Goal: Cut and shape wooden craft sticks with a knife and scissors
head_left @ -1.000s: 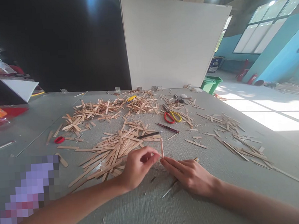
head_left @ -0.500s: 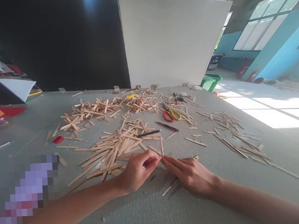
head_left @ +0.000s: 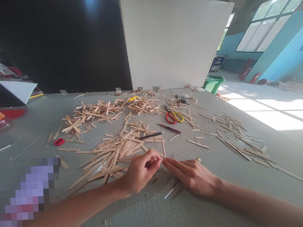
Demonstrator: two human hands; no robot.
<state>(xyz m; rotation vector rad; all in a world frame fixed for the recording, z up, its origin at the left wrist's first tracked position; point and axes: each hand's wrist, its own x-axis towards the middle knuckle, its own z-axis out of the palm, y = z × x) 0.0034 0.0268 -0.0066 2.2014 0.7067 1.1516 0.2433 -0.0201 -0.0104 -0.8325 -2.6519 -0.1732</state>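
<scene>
A slim wooden craft stick (head_left: pixel 163 148) points away from me, its near end between the fingertips of both hands. My left hand (head_left: pixel 143 170) is closed in a pinch at that end. From the other side, my right hand (head_left: pixel 192 175) reaches in low over the table, its fingers pressed together and their tips on the same end. The exact contact is hidden by the fingers. Just left of my left hand lies a loose heap of craft sticks (head_left: pixel 125 145). Beyond the held stick are a black pen (head_left: pixel 152 135) and a dark red pen (head_left: pixel 169 128).
Scissors with red and yellow handles (head_left: pixel 174 116) lie past the pens. More sticks (head_left: pixel 95 111) are piled toward the back, and split pieces (head_left: pixel 247 149) are scattered right. A red ring (head_left: pixel 59 142) sits left. A black panel (head_left: pixel 82 46) and white panel (head_left: pixel 175 41) stand behind.
Both hands stay almost still around the stick. My left fingertips have shifted very slightly; the things on the table lie as before.
</scene>
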